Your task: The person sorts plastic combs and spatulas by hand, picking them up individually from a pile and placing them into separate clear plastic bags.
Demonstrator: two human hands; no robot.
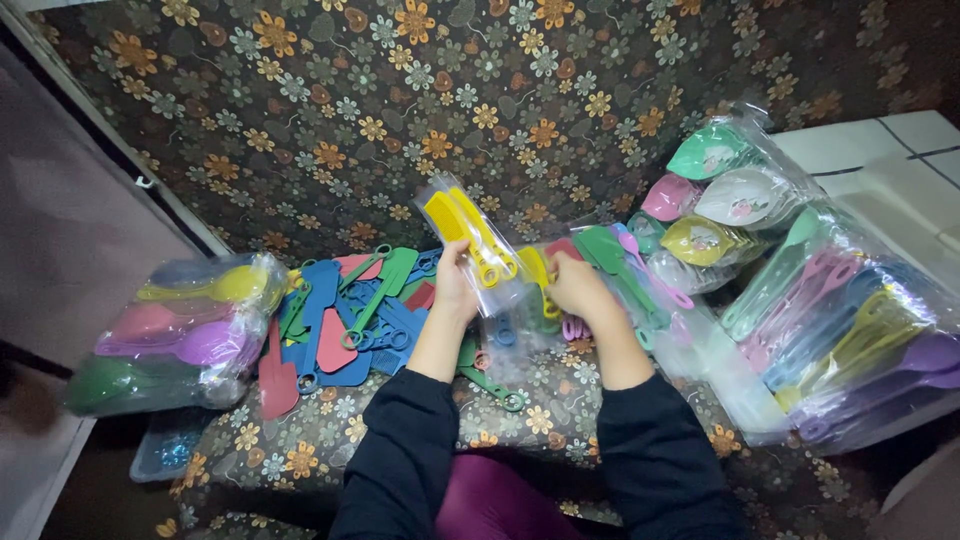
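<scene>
Dark floral-patterned fabric (420, 110) covers the surface — white tiled floor (900, 150) at right.

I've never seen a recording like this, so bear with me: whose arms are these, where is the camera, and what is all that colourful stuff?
There is no machine here. One camera sits on a person's head and looks down at their own two hands. The left hand holds a clear bag with yellow combs. The right hand pinches another yellow comb. Below them, on a flowered cloth, lies a loose pile of blue, green and red combs. Bags of plastic spoons lie at the left, and more filled bags at the right.
</scene>
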